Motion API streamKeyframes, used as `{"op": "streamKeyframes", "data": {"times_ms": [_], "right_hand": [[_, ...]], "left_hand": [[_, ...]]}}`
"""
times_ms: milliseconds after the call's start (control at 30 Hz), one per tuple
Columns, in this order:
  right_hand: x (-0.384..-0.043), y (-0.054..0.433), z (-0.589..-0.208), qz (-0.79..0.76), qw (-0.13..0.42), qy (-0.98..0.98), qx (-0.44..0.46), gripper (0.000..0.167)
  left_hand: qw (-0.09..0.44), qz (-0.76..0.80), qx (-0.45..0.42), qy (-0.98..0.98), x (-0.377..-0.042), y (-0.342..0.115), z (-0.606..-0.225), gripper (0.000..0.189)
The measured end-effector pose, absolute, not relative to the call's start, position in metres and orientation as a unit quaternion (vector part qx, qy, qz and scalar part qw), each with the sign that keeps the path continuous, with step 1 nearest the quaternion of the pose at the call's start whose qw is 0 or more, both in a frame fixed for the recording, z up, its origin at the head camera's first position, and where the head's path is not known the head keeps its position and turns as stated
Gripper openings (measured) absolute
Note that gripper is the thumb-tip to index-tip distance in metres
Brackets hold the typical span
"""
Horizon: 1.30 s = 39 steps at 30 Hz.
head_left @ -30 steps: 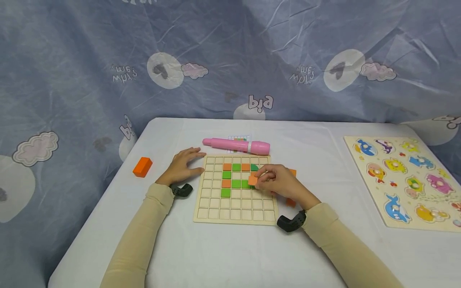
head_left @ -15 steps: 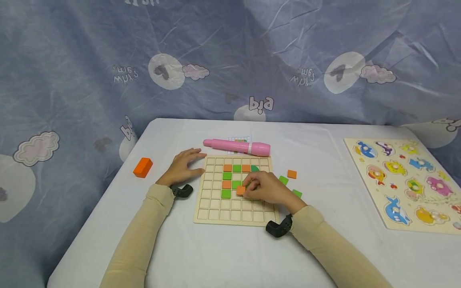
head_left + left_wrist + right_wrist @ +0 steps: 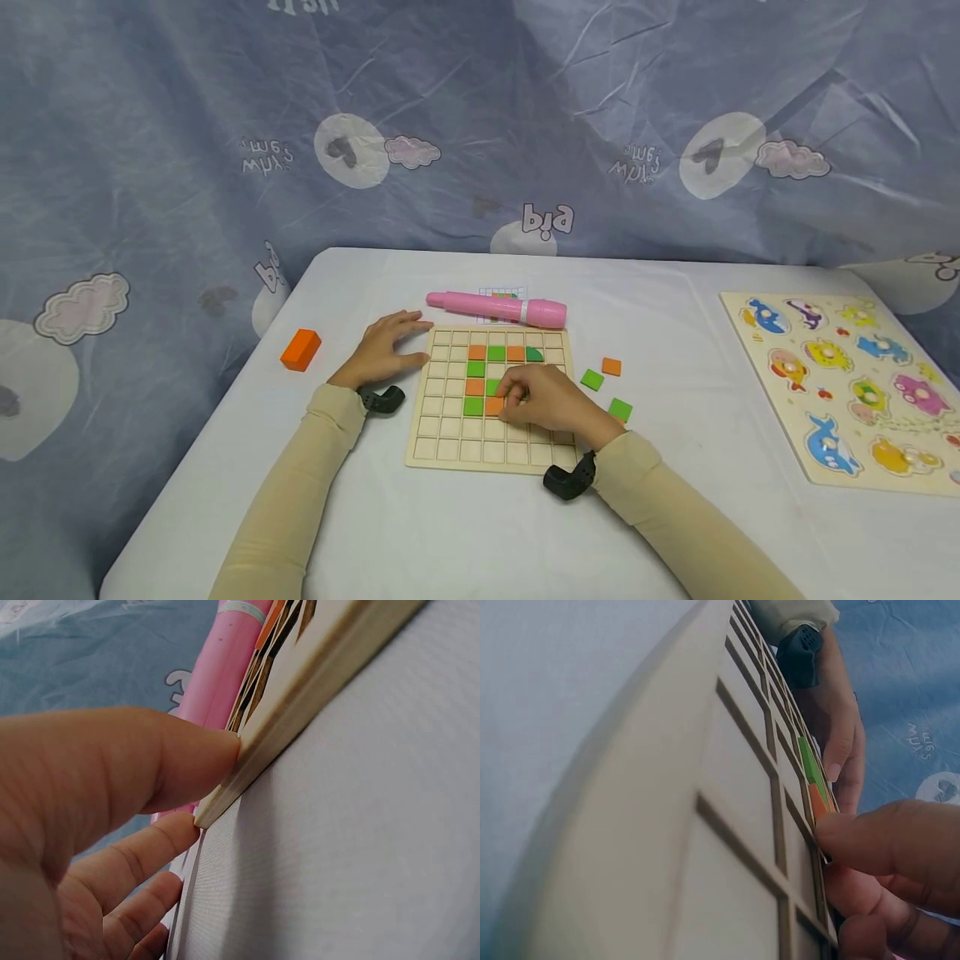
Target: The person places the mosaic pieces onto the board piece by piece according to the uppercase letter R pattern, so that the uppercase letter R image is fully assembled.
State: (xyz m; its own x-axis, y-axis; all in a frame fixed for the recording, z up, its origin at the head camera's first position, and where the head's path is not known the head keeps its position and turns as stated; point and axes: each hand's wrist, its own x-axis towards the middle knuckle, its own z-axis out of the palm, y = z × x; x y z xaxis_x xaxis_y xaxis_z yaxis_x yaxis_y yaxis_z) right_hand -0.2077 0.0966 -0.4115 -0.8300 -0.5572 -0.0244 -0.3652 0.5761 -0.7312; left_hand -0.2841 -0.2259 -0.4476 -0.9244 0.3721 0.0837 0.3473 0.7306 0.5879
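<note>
My right hand (image 3: 553, 400) is over the wooden grid board (image 3: 459, 451), pinching an orange square tile (image 3: 493, 407) at a cell beside a green tile (image 3: 473, 407). In the right wrist view the thumb lies on the orange tile (image 3: 819, 799); the other fingertips are partly hidden. Relaxed fingers of my left hand (image 3: 381, 350) touch the board's far left corner. The left wrist view has its thumb and a fingertip against the board's edge (image 3: 259, 754). Orange and green tiles fill several cells, with a dark green rounded piece (image 3: 534, 355) at the upper right.
Loose green (image 3: 592, 380) and orange tiles (image 3: 611, 367) lie right of the board. A pink pen-like stick (image 3: 498, 309) lies over a printed card (image 3: 501, 292) behind it. An orange block (image 3: 301, 350) is at left, an animal peg puzzle (image 3: 806, 396) at right.
My right hand has carried the orange tile left and toward me, down onto a cell beside the lower green tile. Loose tiles at right have come into view. The left hand has stayed put.
</note>
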Motion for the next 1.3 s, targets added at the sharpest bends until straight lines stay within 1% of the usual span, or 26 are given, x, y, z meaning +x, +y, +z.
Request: {"op": "streamKeyframes", "data": {"times_ms": [600, 800, 1100, 1200, 1300], "right_hand": [[-0.211, 0.096, -0.41, -0.377, 0.127, 0.876, -0.273, 0.016], [-0.214, 0.103, -0.414, -0.405, 0.136, 0.857, -0.288, 0.016], [-0.213, 0.133, -0.414, -0.477, 0.162, 0.815, -0.285, 0.016], [-0.211, 0.149, -0.412, -0.494, 0.156, 0.811, -0.272, 0.016], [-0.211, 0.167, -0.412, -0.504, 0.132, 0.811, -0.265, 0.015]], "left_hand": [[0.009, 0.313, 0.194, 0.93, -0.289, -0.228, -0.447, 0.063], [0.009, 0.312, 0.193, 0.93, -0.289, -0.227, -0.446, 0.062], [0.012, 0.312, 0.188, 0.931, -0.286, -0.227, -0.449, 0.063], [0.013, 0.314, 0.189, 0.93, -0.286, -0.227, -0.452, 0.062], [0.01, 0.314, 0.193, 0.93, -0.285, -0.228, -0.454, 0.062]]}}
